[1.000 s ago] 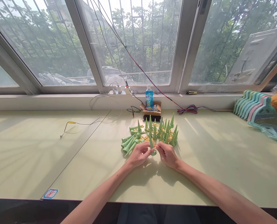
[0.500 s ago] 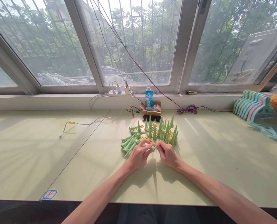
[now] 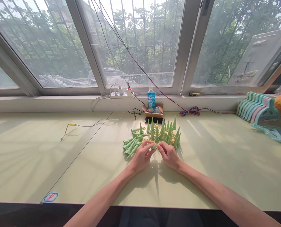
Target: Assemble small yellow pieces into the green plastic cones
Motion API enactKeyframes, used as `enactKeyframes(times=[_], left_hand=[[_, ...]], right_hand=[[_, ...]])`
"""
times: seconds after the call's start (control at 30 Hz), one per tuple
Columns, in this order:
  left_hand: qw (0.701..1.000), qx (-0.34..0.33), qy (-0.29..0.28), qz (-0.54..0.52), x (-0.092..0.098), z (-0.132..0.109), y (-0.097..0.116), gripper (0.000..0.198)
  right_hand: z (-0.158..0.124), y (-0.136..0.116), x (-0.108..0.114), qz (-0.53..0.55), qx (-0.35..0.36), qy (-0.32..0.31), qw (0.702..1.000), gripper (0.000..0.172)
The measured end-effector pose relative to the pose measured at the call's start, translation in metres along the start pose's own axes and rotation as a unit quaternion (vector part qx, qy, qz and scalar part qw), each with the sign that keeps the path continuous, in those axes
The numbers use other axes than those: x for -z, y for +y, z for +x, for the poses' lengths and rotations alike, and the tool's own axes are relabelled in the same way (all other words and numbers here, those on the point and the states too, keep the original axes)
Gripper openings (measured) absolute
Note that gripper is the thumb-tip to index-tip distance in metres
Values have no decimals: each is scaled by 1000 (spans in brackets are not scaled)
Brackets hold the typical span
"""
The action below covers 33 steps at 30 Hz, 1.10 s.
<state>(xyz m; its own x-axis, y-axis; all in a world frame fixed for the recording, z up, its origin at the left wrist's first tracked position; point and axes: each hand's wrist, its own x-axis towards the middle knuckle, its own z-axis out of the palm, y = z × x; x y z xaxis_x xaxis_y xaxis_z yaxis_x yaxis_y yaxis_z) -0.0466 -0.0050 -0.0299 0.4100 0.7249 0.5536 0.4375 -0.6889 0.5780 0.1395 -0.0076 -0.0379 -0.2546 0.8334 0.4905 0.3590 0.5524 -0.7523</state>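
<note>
My left hand (image 3: pixel 140 157) pinches a small green plastic piece (image 3: pixel 154 147) between thumb and fingers; it looks like one of the green cones seen end-on. Close by on the right, my right hand (image 3: pixel 170 156) is closed with thumb and forefinger together beside that piece. Whatever it grips is too small to make out, perhaps something yellowish. Just beyond both hands, several green cones (image 3: pixel 152 125) stand upright with small yellow parts among them. More green cones (image 3: pixel 131 146) lie on their sides in a heap by my left hand.
Behind the cones, a dark phone (image 3: pixel 154 120) lies before an open cardboard box (image 3: pixel 154 114) and a blue-labelled bottle (image 3: pixel 151 100). A coiled cable (image 3: pixel 190 111) is near the sill. Several pastel dustpan-like plastic pieces (image 3: pixel 264 108) stand at right. A thin wire (image 3: pixel 83 126) crosses the left tabletop.
The green piece in my left hand has shifted slightly up and left and turned a little. My right hand stays close beside it, with its fingers slightly moved.
</note>
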Motion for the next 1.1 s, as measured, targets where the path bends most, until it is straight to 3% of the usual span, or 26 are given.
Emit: enactKeyframes(times=[0.2, 0.77, 0.9, 1.0, 1.1], left_hand=[[1000, 10, 7, -19, 0, 1, 0, 26], [991, 70, -59, -100, 8, 6, 8, 21], [975, 133, -74, -164, 9, 6, 9, 30], [949, 183, -116, -228, 10, 6, 8, 36], [936, 199, -138, -254, 11, 8, 8, 38]], right_hand=[[2, 4, -2, -3, 22, -16, 1000, 32], [-2, 12, -3, -44, 77, -20, 996, 33], [-2, 12, -1, -80, 111, -25, 990, 32], [-3, 10, 2, -115, 149, -38, 981, 30], [-3, 9, 4, -131, 174, -44, 975, 29]])
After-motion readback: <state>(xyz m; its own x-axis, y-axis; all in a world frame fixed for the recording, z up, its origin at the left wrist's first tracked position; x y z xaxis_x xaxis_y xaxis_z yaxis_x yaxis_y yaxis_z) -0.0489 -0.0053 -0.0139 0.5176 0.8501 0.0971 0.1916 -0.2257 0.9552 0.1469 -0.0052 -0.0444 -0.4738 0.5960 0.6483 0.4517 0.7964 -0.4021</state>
